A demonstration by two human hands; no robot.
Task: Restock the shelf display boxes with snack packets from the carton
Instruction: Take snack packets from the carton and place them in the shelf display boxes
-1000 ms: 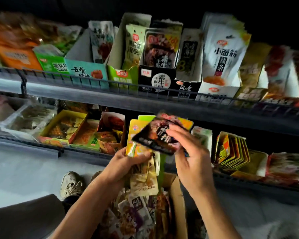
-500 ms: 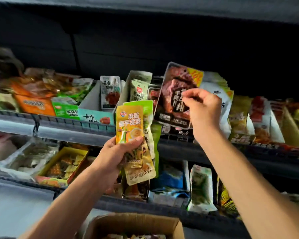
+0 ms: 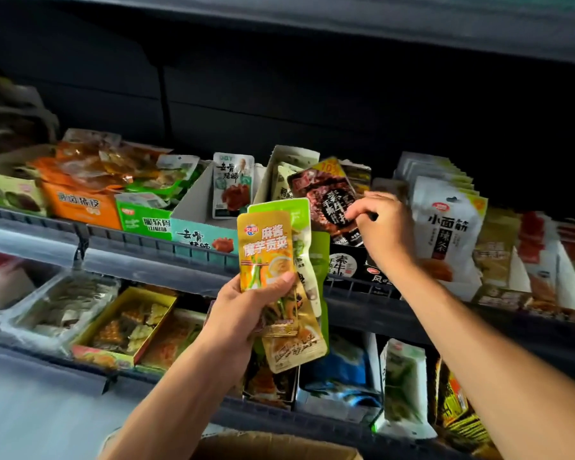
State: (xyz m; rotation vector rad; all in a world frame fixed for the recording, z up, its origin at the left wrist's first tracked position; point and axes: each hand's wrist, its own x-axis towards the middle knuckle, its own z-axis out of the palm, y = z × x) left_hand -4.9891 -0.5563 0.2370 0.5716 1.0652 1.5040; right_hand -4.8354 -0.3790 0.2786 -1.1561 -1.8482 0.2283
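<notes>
My left hand (image 3: 246, 310) grips a fanned bunch of snack packets, a yellow-orange packet (image 3: 266, 247) in front with green and gold ones behind it, held upright before the upper shelf. My right hand (image 3: 385, 230) reaches to the upper shelf and pinches the right edge of a dark brown-and-black packet (image 3: 326, 197), which stands in the black display box (image 3: 346, 263) among packets of the same kind. The brown cardboard carton (image 3: 279, 443) shows only its top rim at the bottom edge; its contents are out of sight.
Left of the black box on the upper shelf are a teal display box (image 3: 200, 234), a green box (image 3: 146, 220) and an orange box (image 3: 80, 207). White packets (image 3: 445, 227) stand to its right. The lower shelf holds a yellow tray (image 3: 127, 327) and clear trays (image 3: 60, 307).
My right hand has carried the dark packet up from over the carton and lowered it into the black box. My left hand has risen with its bunch. The view has tilted upward.
</notes>
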